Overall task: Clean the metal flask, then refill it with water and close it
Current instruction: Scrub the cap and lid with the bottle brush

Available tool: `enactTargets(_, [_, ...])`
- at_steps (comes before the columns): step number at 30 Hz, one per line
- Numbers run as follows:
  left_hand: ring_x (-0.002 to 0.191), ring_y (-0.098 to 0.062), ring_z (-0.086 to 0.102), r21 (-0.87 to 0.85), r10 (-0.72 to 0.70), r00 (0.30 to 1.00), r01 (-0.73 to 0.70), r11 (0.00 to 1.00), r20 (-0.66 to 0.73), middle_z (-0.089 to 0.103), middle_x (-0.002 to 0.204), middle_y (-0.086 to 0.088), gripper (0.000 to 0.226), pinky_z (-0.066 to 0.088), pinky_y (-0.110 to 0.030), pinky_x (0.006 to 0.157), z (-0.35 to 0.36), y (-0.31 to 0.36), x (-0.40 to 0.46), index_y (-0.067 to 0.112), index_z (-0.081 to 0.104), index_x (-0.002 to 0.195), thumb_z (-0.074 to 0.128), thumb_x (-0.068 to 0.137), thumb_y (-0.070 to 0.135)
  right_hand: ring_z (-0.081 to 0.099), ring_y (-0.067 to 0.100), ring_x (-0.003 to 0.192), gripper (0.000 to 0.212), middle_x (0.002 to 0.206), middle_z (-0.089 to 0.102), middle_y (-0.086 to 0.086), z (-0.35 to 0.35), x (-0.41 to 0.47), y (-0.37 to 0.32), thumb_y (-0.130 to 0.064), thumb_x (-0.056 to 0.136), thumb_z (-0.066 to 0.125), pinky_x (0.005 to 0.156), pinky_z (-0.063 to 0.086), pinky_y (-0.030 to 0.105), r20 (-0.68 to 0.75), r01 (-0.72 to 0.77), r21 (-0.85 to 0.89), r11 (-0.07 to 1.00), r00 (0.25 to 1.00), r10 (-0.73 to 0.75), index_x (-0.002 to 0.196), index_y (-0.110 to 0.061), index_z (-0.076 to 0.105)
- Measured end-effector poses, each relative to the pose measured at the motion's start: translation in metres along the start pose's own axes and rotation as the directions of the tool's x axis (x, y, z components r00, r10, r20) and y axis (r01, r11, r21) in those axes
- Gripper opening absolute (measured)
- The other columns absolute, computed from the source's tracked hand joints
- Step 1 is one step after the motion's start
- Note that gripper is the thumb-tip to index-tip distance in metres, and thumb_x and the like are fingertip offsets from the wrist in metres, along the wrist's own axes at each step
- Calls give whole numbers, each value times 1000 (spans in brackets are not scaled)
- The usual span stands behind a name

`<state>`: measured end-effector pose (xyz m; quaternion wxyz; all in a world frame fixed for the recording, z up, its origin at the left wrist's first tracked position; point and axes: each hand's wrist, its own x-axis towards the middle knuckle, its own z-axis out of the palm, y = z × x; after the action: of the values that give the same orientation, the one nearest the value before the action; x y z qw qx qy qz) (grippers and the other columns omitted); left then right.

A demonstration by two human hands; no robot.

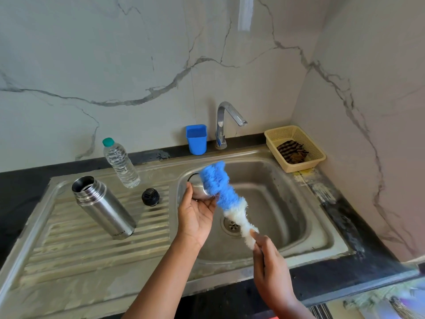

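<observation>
The cylindrical stainless-steel flask (103,207) stands open-mouthed and uncapped on the ribbed drainer of the steel sink (326,229), well apart from both hands. Its black round inner stopper (150,196) lies just beside it on the drainer.

The left hand (197,212) holds a small steel cup-lid (199,188) over the basin, fingers curled round its wall. The right hand (268,259) grips the lower end of a blue-and-white fluffy bottle brush (226,199), whose blue tip rests against the cup-lid.

Handling, as judged: the flask is rigid, smooth-walled and likely slippery when wet; it would gain weight once filled. The mid-body is the soundest place to take hold, keeping clear of the threaded neck. The cup-lid is light and stiff, best held by its wall. The brush is soft and flexes along its length.

Count: one flask, one cup-lid, one stopper, one brush, one clear plastic water bottle with a green cap (119,163), one blue plastic tumbler (196,139), one chrome tap (226,123), one cream plastic basket (295,148) holding one striped cloth (292,151).
</observation>
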<state>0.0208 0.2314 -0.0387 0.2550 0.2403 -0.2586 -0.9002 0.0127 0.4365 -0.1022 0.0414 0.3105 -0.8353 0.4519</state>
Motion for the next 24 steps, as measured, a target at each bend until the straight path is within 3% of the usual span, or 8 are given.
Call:
enactTargets(3, [90,-21,68,-35,8,1000,-7,999,16,71,93,-11,32,59,-34,80,0,2,1,10,64,97,52,95,40,51,5,55,47,78,55,-21,-7,-13,4,-8,94,50,49,39,11,26,-6,-32,999,1000,7,124,-44,46])
enactTargets(5, [95,-22,66,-19,18,1000,-18,1000,17,72,94,-7,31,58,-37,83,-2,4,5,12,62,90,53,95,42,56,15,59,51,82,62,-11,-7,-21,3,-8,88,54,48,41,13,55,29,-50,998,998,-26,125,-42,47])
enactTargets(9, [96,-26,65,-12,4,1000,-4,1000,24,66,92,-13,30,55,-38,84,-1,0,5,13,63,82,59,90,41,51,2,56,45,81,57,-19,-1,-2,2,-8,94,51,51,42,15,-2,-19,-24,1000,1000,19,122,-44,47])
enactTargets(12, [114,-27,65,-15,-13,1000,13,1000,27,68,119,-17,41,58,-35,89,1,0,4,8,60,119,57,92,39,52,-4,58,43,81,57,-27,-4,1,6,-6,94,54,54,41,10,-2,-93,-13,996,996,93,119,-41,48])
enactTargets(15, [106,-21,67,101,38,999,-40,994,27,69,110,-13,40,59,-32,85,-6,10,10,9,61,110,64,87,42,51,-7,58,45,79,55,-31,-9,-10,7,-8,92,56,52,40,8,41,-93,-21,995,995,93,120,-41,49])
enactTargets(17, [101,-19,68,291,108,994,-106,951,7,68,103,-10,53,57,-32,86,-15,16,14,10,59,104,82,73,47,48,-4,54,46,72,55,-28,-12,-11,9,-5,92,58,50,38,9,12,-123,-9,992,992,123,117,-42,50])
enactTargets(20, [110,-15,64,644,225,974,-192,741,31,65,117,-2,75,50,-30,98,-31,16,16,16,51,120,94,59,27,43,1,48,46,64,52,-18,-23,1,12,-3,92,58,49,33,9,-40,-112,67,991,993,115,112,-44,55])
enactTargets(24, [100,4,58,872,400,867,-416,257,296,61,111,12,64,41,-8,85,-38,19,15,26,53,113,90,64,6,38,11,54,43,65,52,-7,-44,23,8,-5,93,58,53,38,21,135,-6,170,985,991,-18,111,-44,58])
